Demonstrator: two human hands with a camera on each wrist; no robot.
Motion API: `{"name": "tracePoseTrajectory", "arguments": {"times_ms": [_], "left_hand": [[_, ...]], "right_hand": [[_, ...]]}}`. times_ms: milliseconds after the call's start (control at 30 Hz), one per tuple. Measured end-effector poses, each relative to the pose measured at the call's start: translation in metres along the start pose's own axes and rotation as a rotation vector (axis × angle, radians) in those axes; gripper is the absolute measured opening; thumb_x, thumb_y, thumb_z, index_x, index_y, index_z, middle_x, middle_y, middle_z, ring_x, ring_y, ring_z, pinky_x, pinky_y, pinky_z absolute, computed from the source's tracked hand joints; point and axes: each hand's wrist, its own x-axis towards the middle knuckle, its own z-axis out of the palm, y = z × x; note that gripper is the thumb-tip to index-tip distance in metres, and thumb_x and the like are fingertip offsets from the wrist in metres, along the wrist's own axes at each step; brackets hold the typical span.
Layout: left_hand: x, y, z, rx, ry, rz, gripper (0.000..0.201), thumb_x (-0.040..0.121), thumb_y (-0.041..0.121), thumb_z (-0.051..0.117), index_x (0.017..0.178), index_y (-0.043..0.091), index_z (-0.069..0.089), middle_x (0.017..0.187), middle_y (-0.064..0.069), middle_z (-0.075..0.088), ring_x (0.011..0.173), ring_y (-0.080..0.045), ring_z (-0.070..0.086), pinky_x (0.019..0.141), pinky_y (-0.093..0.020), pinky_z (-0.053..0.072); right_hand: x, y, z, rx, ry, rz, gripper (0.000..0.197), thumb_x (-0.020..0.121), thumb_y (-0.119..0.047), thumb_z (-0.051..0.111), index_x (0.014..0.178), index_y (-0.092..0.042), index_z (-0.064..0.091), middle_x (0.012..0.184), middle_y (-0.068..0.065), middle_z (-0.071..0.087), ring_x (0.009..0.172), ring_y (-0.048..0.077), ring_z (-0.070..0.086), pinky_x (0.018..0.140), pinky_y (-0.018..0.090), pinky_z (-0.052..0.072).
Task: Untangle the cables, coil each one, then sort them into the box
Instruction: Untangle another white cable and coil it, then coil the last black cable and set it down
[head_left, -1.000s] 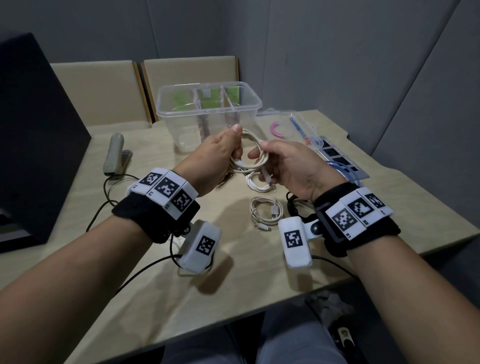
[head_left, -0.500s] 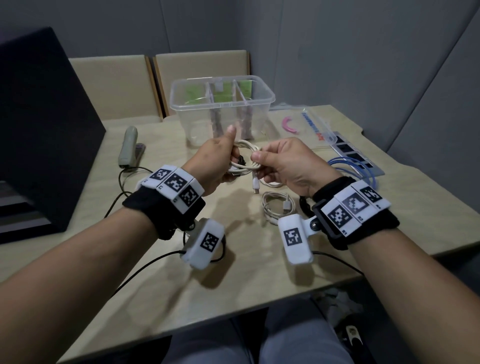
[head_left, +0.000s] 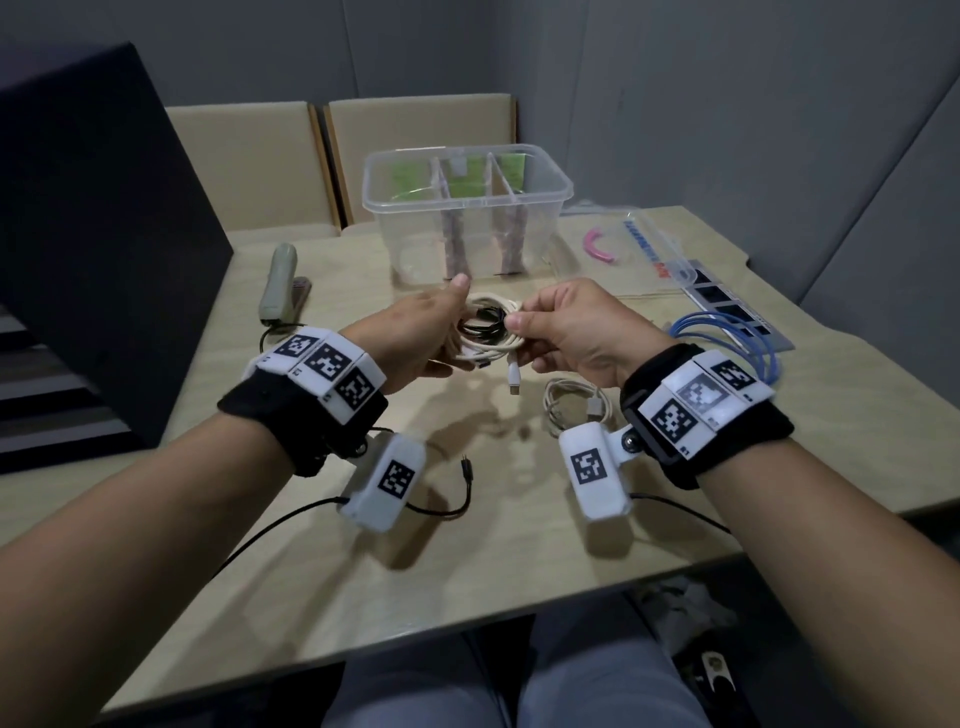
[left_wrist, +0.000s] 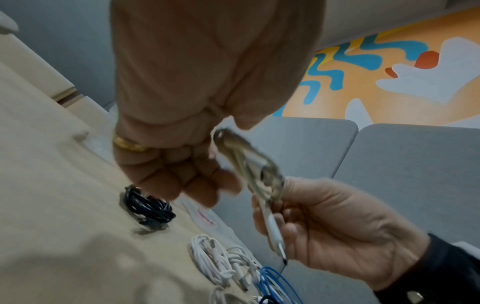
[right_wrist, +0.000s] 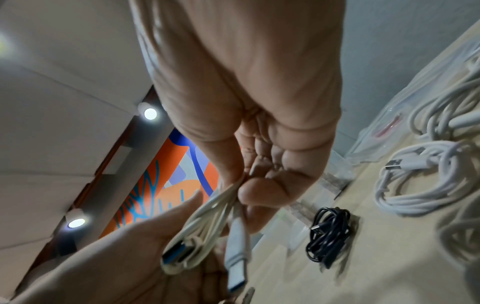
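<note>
Head view: coil now held closer to body | left hand (head_left: 415, 332) grips white cable coil (head_left: 488, 348) | right hand (head_left: 566, 332) pinches it, plug dangling

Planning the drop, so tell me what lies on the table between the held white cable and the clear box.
A coiled black cable lies there, before the box, below the white cable; the head and right wrist views show it.

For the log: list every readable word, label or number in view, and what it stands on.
No text reads clearly.
Clear bag: blue and red print, too blurred to read.
Wrist bands: black-and-white square code markers; tiny characters beside them, too small to read.
Box: green labels, illegible.
</note>
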Motion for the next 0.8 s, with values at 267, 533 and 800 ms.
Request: {"name": "tracePoseTrajectory", "arguments": {"times_ms": [267,533,800], "left_hand": [[-0.025,-0.014,-0.042,1.146,-0.353,-0.1,0.031,0.087,0.019,0.055,0.114,0.034,0.057,0.107,0.016,0.057,0.098,-0.009,0.054,0.088,-0.027,0.039],[-0.021,-0.042,-0.057,1.23,-0.344,-0.009,0.007,0.076,0.03,0.073,0.08,0.036,0.071,0.081,0.013,0.069,0.081,-0.013,0.063,0.082,-0.033,0.052],[-0.019,-0.014,-0.068,0.369,-0.032,0.218,0.012,0.079,0.027,0.068,0.086,0.018,0.073,0.069,0.002,0.073,0.065,-0.009,0.068,0.061,-0.02,0.054]], "right_hand": [[0.011,0.012,0.003,-0.361,0.044,0.25,0.016,0.086,-0.004,0.066,0.092,0.011,0.062,0.068,0.023,0.062,0.042,0.019,0.054,0.042,0.026,0.042],[0.016,0.016,0.009,-0.45,0.061,0.316,0.017,0.085,-0.002,0.066,0.09,0.013,0.062,0.074,0.027,0.068,0.059,0.033,0.065,0.076,0.042,0.057],[0.009,-0.005,0.007,-0.423,0.068,0.099,0.022,0.095,-0.024,0.054,0.092,-0.006,0.066,0.09,0.011,0.068,0.074,0.02,0.061,0.061,0.03,0.046]]}}
